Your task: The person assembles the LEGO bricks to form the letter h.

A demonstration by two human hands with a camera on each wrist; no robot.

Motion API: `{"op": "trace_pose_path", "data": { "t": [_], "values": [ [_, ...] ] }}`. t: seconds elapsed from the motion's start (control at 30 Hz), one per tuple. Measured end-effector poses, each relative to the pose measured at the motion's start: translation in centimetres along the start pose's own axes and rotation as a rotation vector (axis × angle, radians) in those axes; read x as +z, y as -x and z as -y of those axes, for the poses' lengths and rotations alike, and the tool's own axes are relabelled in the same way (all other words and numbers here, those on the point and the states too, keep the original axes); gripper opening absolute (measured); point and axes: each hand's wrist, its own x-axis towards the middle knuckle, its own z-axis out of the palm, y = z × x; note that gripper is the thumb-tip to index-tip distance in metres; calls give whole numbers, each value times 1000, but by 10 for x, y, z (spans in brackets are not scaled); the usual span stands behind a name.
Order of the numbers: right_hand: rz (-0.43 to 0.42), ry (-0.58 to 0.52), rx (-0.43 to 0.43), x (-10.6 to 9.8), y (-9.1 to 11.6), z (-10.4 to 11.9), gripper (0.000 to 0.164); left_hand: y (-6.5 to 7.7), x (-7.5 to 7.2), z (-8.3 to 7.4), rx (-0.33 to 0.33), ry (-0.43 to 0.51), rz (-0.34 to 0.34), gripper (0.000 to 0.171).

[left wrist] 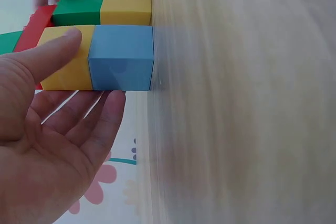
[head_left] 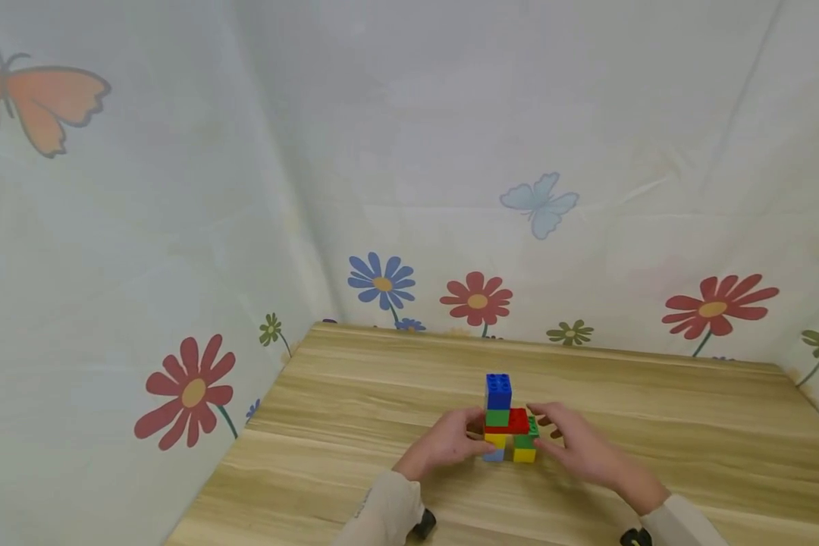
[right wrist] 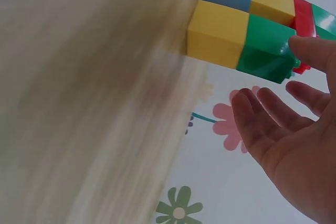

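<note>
A structure of building bricks (head_left: 498, 396) stands upright on the wooden table. Its left column has a light blue brick (left wrist: 123, 59) at the bottom, then yellow, red, green and dark blue. A red brick (head_left: 519, 418) bridges across to a shorter right column, made of a green brick (right wrist: 266, 48) over a yellow brick (right wrist: 217, 32). My left hand (head_left: 452, 438) holds the left column, thumb on the yellow brick and fingers along the opposite side. My right hand (head_left: 583, 447) is beside the right column. Its thumb tip is at the green brick, and its other fingers are spread apart from the bricks.
The wooden table (head_left: 355, 387) extends around the structure on all sides. Behind it and to the left hangs a pale cloth (head_left: 409, 152) printed with flowers and butterflies. Dark wrist devices (head_left: 423, 523) show at both sleeves.
</note>
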Motion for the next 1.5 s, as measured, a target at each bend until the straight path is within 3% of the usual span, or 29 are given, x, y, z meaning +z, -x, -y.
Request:
{"op": "trace_pose_path", "data": {
  "t": [0.37,0.7,0.87,1.03,1.3,1.5],
  "values": [
    [85,-19,22,7,5,-6,45,3,4,-3,60,-14,34,32],
    [83,-90,80,9,5,-4,51,3,5,-6,25,-54,30,35],
    [29,-76,154,12,1,-5,50,-1,8,-8,11,-88,-9,37],
    [-2,-63,176,11,-2,-7,57,-6,11,-10,-20,-106,-37,36],
    [-14,-67,249,14,-7,-8,71,-9,13,-12,-61,-145,-78,37],
    [6,-63,264,15,-9,-9,73,-10,14,-12,-90,-173,-80,44]
  ]
}}
